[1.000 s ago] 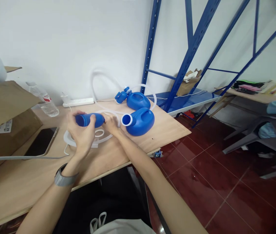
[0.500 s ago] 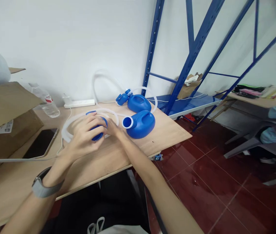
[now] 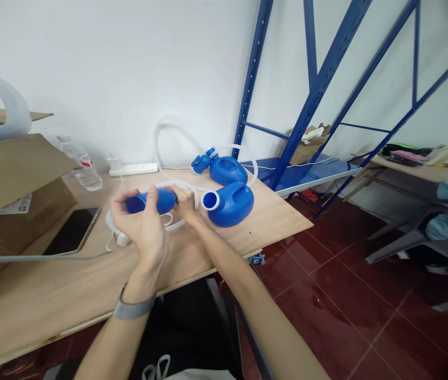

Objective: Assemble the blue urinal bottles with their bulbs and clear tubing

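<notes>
My left hand (image 3: pixel 142 224) holds a blue cup-shaped urinal funnel (image 3: pixel 165 201) on its side, thumb across it and fingers at its wide open end. The fingers of my right hand (image 3: pixel 184 203) are closed at the funnel's narrow right end; exactly what they pinch is partly hidden. A clear white tube (image 3: pixel 174 227) lies coiled on the table beneath and behind both hands. Just right of them, a blue urinal bottle (image 3: pixel 234 205) with an uncapped white-rimmed mouth lies on its side. Behind it rests another blue bottle (image 3: pixel 228 171) with a funnel (image 3: pixel 201 163) and tubing near its neck.
On the left of the wooden table (image 3: pixel 101 277) are a cardboard box (image 3: pixel 13 169), a dark phone (image 3: pixel 72 230), a water bottle (image 3: pixel 85 166) and a power strip (image 3: pixel 136 169). A cable crosses the front left. Blue shelving (image 3: pixel 303 111) stands beyond the right edge.
My left hand has turned over, so the funnel's open end now faces left with my thumb across it. My right hand stays at its narrow end. The view has shifted slightly.
</notes>
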A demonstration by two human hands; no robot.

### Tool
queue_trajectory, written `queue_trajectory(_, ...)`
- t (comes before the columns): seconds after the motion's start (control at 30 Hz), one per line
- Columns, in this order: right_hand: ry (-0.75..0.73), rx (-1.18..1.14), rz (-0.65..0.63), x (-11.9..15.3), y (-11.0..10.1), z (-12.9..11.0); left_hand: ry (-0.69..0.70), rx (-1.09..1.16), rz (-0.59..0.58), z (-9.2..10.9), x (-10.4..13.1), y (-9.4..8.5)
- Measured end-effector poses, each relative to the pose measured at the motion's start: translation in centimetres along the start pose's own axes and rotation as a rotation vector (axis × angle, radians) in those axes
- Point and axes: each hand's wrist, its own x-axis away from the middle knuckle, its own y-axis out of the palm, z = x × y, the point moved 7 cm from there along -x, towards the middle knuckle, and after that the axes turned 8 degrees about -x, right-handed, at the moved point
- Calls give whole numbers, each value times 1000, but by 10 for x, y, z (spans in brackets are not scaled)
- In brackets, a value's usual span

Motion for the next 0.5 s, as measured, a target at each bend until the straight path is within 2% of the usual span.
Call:
queue_trajectory(0.07, 36, -16, 55, 1, -7, 1, 34, 4, -4, 9, 7, 3)
queue_trajectory(0.17, 3, -98, 39, 0, -15, 2, 201, 14, -156, 28, 13, 8)
queue_trajectory(0.27, -124, -96, -66, 0, -14, 0, 490, -36, -380, 50, 13, 10)
queue_trajectory(0.37, -231, -2, -101, -1, -9, -5, 784, -127, -666, 66, 12, 15)
queue_trajectory(0.5, -447, 172, 5, -1, -8, -25, 1005, -180, -958, 80, 11, 16)
